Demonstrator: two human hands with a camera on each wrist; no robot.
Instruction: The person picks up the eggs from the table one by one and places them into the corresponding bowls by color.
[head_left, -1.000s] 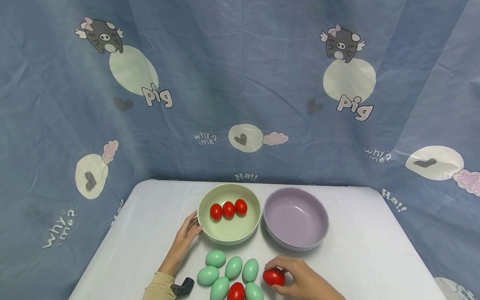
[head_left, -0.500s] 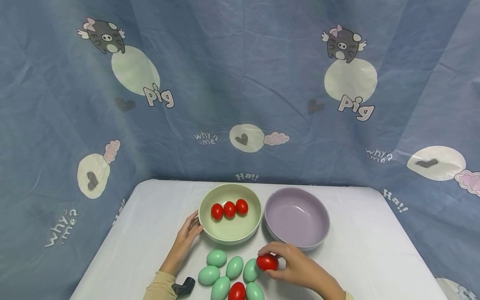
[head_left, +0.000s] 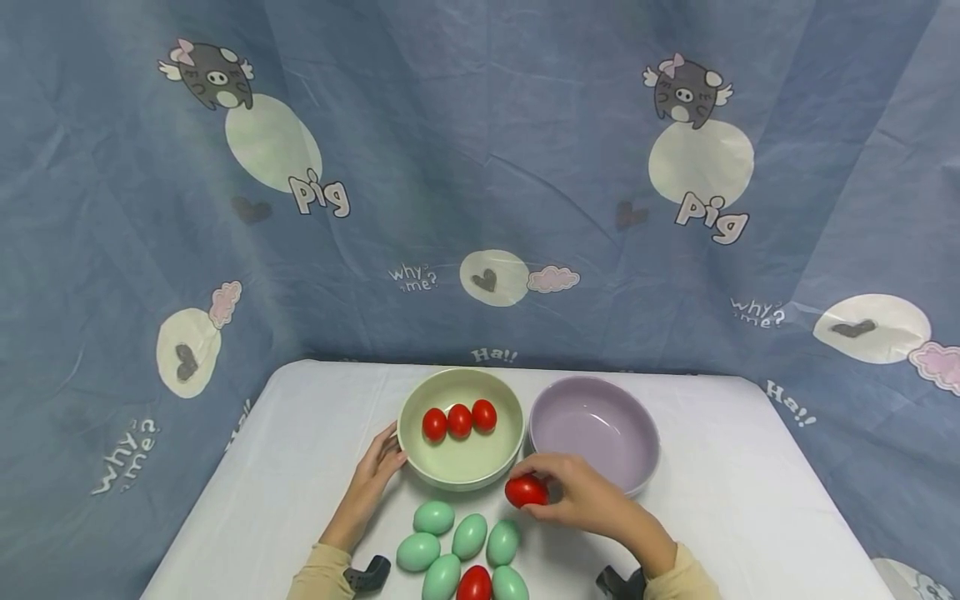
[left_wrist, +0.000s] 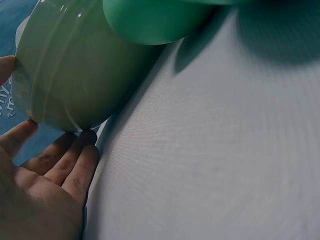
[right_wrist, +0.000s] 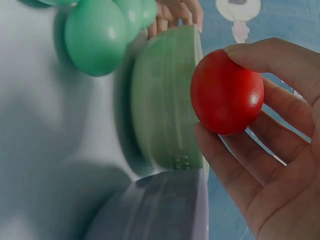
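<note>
My right hand [head_left: 573, 496] pinches a shiny red egg [right_wrist: 227, 92] between thumb and fingertips, over the table just in front of the two bowls. On the left, my left hand [head_left: 371, 467] rests its fairly straight fingers against the outer side of the light green bowl [head_left: 465, 467]; the left wrist view has the fingertips at the bowl's wall [left_wrist: 75, 75]. Three red eggs [head_left: 459, 422] lie in a row inside that bowl. Nearer to me is a cluster of several mint-green eggs [head_left: 469, 536] with another red egg [head_left: 474, 583] among them.
A purple bowl [head_left: 600, 433] stands right beside the green one, partly behind my right hand. White cloth covers the table [head_left: 738, 492]. Behind it hangs a blue curtain [head_left: 480, 167] with pig prints. Dark straps with devices [head_left: 369, 575] sit at both wrists.
My right hand has carried the red egg forward and slightly left, from beside the green eggs to close in front of the bowls. The left hand stays at the green bowl.
</note>
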